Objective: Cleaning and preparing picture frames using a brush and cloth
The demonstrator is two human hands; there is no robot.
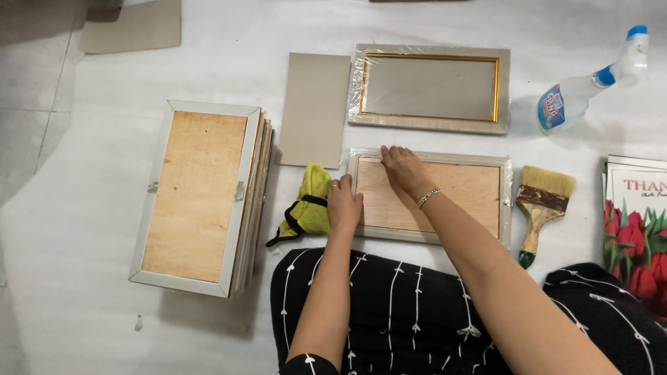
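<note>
1. A person is sitting on the floor (83, 229), which is covered with a white sheet, and working on a frame (429, 197) lying face down just in front of their knees.
2. The left hand (344, 207) is resting on the frame's left edge, fingers loosely curled over the rail, pressing rather than gripping; it is holding nothing else.
3. The right hand (403, 169) is lying flat and open near the top left corner, fingertips pushing on the wooden back panel by the upper rail.
4. The frame is looking stiff and fairly light, with clear wrap around its rails that is likely making them slippery; if glass is sitting under the panel, it is fragile, so the two long rails are the safest places to take hold.
5. A yellow cloth (309, 205) is lying just beside the left hand, and a brush (540, 208) is lying to the right of the frame.
6. A second frame (431, 88) is lying face up beyond, with a grey card (316, 110) beside it and a spray bottle (590, 87) further right.
7. A stack (201, 198) of frames is sitting well to the left.
</note>
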